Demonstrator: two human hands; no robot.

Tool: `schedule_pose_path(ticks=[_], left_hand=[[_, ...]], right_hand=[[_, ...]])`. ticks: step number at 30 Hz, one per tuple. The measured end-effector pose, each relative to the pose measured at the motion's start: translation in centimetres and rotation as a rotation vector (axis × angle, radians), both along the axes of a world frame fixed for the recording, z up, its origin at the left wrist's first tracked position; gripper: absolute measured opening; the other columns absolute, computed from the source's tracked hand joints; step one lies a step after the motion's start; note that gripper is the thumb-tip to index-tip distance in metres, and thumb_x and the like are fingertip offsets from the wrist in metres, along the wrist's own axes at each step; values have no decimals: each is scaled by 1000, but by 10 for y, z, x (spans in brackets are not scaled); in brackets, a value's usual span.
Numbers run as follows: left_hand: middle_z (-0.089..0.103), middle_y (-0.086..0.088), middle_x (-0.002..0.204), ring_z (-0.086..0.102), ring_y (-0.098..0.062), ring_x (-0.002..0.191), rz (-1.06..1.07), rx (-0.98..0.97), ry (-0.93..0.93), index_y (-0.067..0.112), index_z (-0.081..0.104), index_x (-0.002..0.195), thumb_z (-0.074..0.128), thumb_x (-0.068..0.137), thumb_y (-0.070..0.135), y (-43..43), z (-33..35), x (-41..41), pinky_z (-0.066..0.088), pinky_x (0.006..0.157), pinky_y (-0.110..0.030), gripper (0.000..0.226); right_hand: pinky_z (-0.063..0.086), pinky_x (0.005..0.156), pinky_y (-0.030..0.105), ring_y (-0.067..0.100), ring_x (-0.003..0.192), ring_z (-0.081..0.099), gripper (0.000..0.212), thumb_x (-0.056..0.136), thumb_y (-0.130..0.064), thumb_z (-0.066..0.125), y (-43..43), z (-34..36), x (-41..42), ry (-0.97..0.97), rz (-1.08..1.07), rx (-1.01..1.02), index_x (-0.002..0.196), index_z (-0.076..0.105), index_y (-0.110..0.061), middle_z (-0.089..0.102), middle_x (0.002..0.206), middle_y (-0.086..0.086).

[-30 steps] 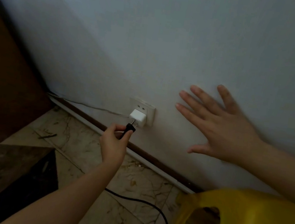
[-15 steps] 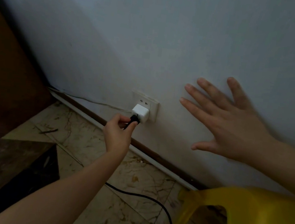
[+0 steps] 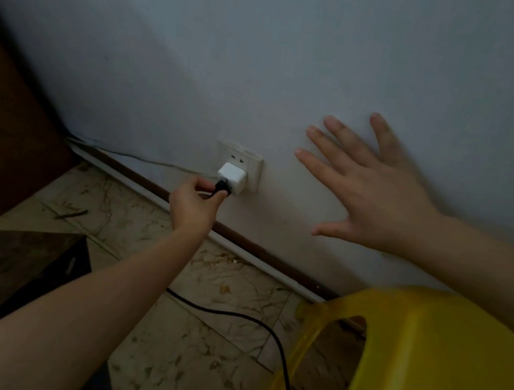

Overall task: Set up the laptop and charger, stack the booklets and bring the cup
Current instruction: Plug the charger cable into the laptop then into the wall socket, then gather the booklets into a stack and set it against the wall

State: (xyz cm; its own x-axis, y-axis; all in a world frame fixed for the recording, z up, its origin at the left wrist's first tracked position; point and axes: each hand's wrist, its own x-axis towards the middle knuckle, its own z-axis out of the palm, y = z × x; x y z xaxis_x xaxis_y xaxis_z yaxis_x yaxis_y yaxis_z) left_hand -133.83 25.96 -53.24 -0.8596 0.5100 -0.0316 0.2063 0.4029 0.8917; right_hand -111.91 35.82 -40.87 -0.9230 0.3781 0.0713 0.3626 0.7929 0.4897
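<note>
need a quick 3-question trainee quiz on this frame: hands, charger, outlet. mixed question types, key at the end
1. True or false: the right hand is open, with its fingers spread by the wall.
2. Which hand pinches the black connector at the white charger?
A. the left hand
B. the right hand
C. both
3. Fill in: the white charger sits in the wall ____, just above the skirting.

Key: 1 true; 2 A; 3 socket.
</note>
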Motion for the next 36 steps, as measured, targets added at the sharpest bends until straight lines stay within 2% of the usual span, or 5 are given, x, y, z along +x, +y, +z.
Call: schedule_pose_path(ticks=[5, 11, 17, 28, 36], left_hand=[[65, -4, 105, 60, -9, 88, 10, 39, -72, 19, 61, 97, 73, 79, 20, -14, 23, -6, 44, 61, -14, 22], [60, -4, 128, 53, -14, 119, -93, 12, 23, 18, 56, 128, 71, 81, 31, -61, 72, -4, 44, 100, -31, 51], [52, 10, 138, 45, -2, 126, -260, 64, 89, 29, 47, 136, 68, 78, 46, -93, 164, 7, 33, 99, -13, 64], [39, 2, 149, 28, -12, 140, -612, -42, 758, 22, 39, 143, 46, 79, 69, -144, 397, 14, 12, 119, -46, 79], [5, 14, 160, 0, -4, 146, -926, 24, 640, 39, 4, 149, 36, 77, 77, -150, 564, 101, 4, 118, -38, 87]], right_hand=[[-6, 116, 53, 29, 149, 6, 108, 68, -77, 51, -14, 14, 2, -16, -58, -86, 152, 15, -19, 14, 160, 12], [-3, 117, 53, 25, 149, -5, 110, 70, -78, 49, -40, 45, 13, -15, -161, -255, 153, 3, -22, -2, 163, 7], [5, 121, 44, 21, 148, -10, 112, 74, -77, 43, -73, 107, 17, 69, -214, -459, 152, -9, -16, -9, 162, 6], [-9, 119, 44, 15, 146, -22, 102, 74, -83, 22, -142, 304, 40, 312, -368, -491, 149, -18, -26, -18, 160, -4], [-11, 119, 39, 9, 145, -24, 98, 76, -78, 32, -203, 477, 118, 581, -533, -431, 147, -20, -35, -25, 156, -15]])
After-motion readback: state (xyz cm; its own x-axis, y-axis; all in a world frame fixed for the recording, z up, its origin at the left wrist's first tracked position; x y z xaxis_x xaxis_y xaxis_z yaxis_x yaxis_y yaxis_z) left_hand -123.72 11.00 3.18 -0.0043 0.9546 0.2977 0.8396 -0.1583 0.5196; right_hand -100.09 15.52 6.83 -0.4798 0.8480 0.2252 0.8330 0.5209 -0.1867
